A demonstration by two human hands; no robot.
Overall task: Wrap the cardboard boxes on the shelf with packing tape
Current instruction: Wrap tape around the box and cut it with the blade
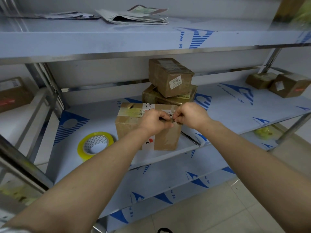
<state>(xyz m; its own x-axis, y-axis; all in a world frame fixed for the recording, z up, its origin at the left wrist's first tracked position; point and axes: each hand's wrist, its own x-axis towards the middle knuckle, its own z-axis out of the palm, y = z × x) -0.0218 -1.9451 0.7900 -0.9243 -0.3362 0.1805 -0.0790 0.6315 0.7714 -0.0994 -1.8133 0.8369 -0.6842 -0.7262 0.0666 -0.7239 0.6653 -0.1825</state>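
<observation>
A brown cardboard box (pixel 127 125) with old tape and labels stands on the middle shelf (pixel 227 115). My left hand (pixel 154 121) and my right hand (pixel 191 116) meet over the box's top front edge. Both pinch a small strip there that looks like tape; the strip is mostly hidden by my fingers. A roll of yellowish packing tape (pixel 95 145) lies flat on the shelf, left of the box. Behind the box, a second box (pixel 170 98) carries a tilted third box (pixel 170 76) with a "3003" label.
Two more boxes (pixel 276 84) sit at the shelf's far right, and another box (pixel 14 95) on a shelf to the left. Folded newspapers (pixel 134 15) lie on the upper shelf. Steel posts frame the rack. Lower shelves and tiled floor are below.
</observation>
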